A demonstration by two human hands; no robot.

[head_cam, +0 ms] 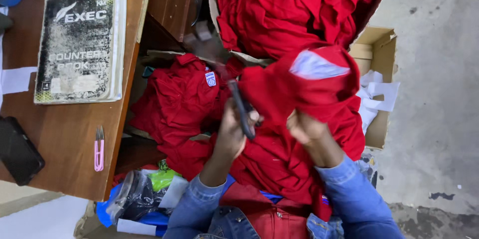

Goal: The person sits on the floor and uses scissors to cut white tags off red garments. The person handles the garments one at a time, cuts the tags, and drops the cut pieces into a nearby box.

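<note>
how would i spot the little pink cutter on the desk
Start at the brown wooden desk on the left. Below the worn black book and right of the black phone, near the desk's edge, lies the small thread snipper. It is the only pink thing there.

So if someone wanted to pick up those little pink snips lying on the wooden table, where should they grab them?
Probably by the pink handle loop, pinched across its two flat sides from above. The pink snips lie flat on the table near its edge, blades pointing away toward the worn book, so the handle end is nearer and safer than the metal tips.
</note>
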